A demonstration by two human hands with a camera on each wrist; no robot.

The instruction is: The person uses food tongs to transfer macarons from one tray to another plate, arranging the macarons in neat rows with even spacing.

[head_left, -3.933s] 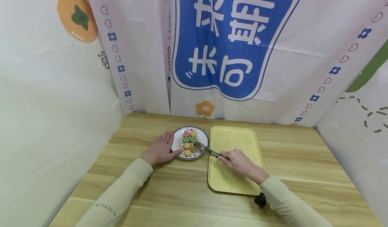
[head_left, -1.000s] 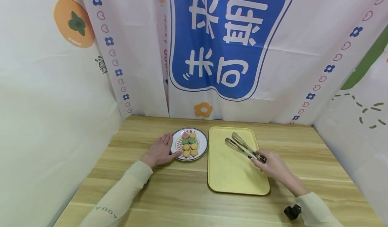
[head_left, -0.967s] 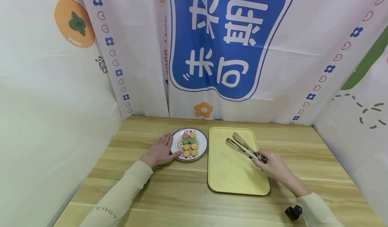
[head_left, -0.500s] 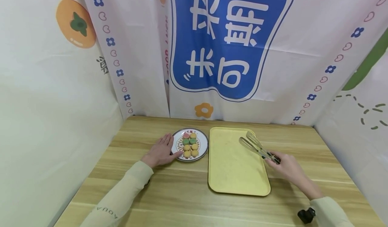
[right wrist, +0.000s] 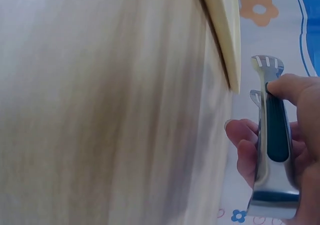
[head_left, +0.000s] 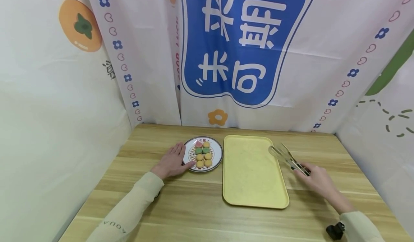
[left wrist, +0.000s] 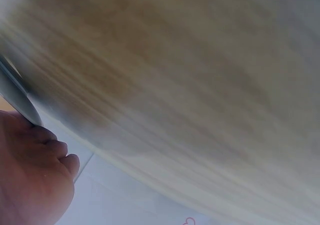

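My left hand [head_left: 171, 162] lies beside the white plate [head_left: 216, 149] with its fingers straight; the thumb reaches over the near-left rim. On the plate sit several small round cookies in two columns: a pink one [head_left: 198, 144], green ones [head_left: 206, 150] and yellow ones [head_left: 199, 164]. To the right of the yellow tray [head_left: 253, 177], my right hand [head_left: 318, 180] holds metal tongs [right wrist: 277, 135] by their dark-gripped arms. The tong arms are spread, with nothing between their tips, which point toward the tray's right edge. The left wrist view shows just part of the hand [left wrist: 35, 170] and the plate's edge.
The plate and tray stand side by side on a wooden table [head_left: 191, 209]. Printed white cloth [head_left: 155, 91] hangs behind the table and along both sides. A small black device [head_left: 335, 231] is at the right wrist.
The tongs have gone from a cookie on the plate, across the tray, to its right side in my right hand. The cookies now sit in even rows. My left hand stays at the plate.
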